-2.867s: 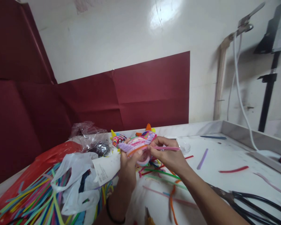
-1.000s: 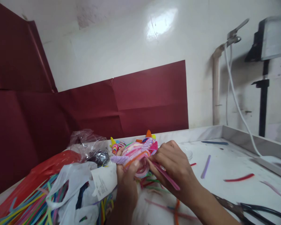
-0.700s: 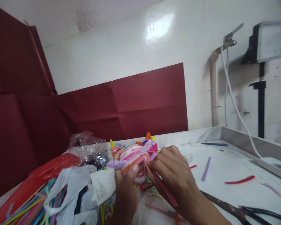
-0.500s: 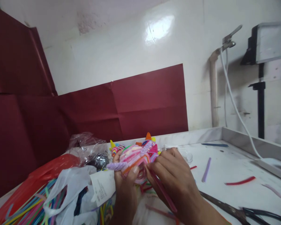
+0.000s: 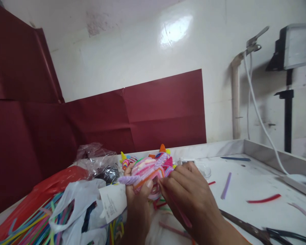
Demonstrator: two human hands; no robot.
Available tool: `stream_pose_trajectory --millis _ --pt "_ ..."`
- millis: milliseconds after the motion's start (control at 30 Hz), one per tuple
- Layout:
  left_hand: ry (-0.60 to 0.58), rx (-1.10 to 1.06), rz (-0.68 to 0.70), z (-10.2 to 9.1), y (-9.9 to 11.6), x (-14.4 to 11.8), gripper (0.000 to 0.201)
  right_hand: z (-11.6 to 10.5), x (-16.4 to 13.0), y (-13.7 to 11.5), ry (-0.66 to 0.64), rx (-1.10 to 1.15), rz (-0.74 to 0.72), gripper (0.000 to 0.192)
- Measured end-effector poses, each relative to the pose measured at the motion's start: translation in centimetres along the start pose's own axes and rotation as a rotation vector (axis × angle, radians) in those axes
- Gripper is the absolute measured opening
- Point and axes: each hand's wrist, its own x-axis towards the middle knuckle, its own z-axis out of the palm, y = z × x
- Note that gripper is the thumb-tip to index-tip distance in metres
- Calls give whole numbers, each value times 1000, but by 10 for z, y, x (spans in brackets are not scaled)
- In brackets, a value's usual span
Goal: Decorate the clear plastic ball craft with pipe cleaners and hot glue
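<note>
My left hand (image 5: 139, 197) grips a rounded figure made of pipe cleaners (image 5: 145, 169), mostly pink with an orange band and twisted lilac pieces sticking out. Its thumb presses on the near side, beside a coiled pink ring. In my right hand (image 5: 191, 190) is a dark pink pipe cleaner (image 5: 182, 216), pinched where it meets the figure's near right side. The loose end hangs down under the palm. My right fingers hide the spot where the two meet. Behind the figure are more colourful pipe-cleaner pieces (image 5: 162, 148), partly covered by it.
Scissors (image 5: 250, 228) lie at the lower right. Short pipe-cleaner pieces, one lilac (image 5: 226, 185) and one red (image 5: 264, 198), lie on the white tabletop. Bundled pipe cleaners (image 5: 33, 221), a white plastic bag (image 5: 78, 195) and a red bag (image 5: 58, 178) fill the left. A raised rim (image 5: 270, 158) edges the table.
The view has shifted slightly, so everything sits a little further right. The pink pipe cleaner's loose end lies closer under my right palm. Both hands keep their hold.
</note>
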Motion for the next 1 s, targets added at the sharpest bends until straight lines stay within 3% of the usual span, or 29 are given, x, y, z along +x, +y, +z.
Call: stream_pose_trajectory --millis 333,500,700,1000 --pt "-41 18 -12 -1 0 0 94 2 -3 1 -41 -5 15 33" --pt "20 32 -7 0 0 2 89 2 0 1 -49 -5 13 29" --pt "-33 29 -16 -1 -1 3 86 2 -2 0 -48 -2 43 27" --pt "-5 53 -11 3 1 -1 77 6 -6 -1 -89 -3 79 25"
